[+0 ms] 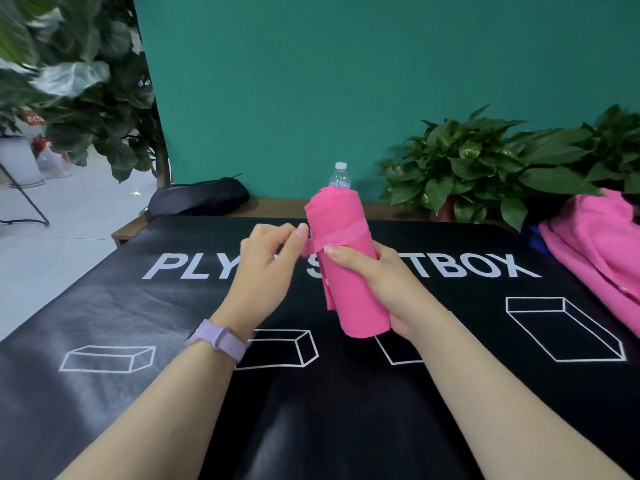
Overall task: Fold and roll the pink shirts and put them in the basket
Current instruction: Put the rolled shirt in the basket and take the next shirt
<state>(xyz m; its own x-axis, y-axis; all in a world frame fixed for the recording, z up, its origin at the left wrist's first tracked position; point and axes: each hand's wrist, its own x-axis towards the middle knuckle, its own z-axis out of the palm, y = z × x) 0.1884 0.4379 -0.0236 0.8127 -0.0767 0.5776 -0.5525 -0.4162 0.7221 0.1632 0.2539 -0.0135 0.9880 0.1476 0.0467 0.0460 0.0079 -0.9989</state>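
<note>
Now one rolled shirt (349,265) stands above the mat (104,306), right hand (384,289) wrapped round it, left hand (266,261) pinching its band, a pink pile (595,258) far right.

The rolled shirt (346,268) was hot pink, and a paler pink band (341,237) ran round it. The heap of shirts (595,258) at the right edge showed the same pink. The table cover (104,306) was glossy black, printed with white letters and white outlined boxes. The watch strap (218,339) was lilac. The wall (346,81) was teal, the potted plant (485,168) deep green, the bottle (340,176) clear with a white cap, the bag (199,197) black.
</note>
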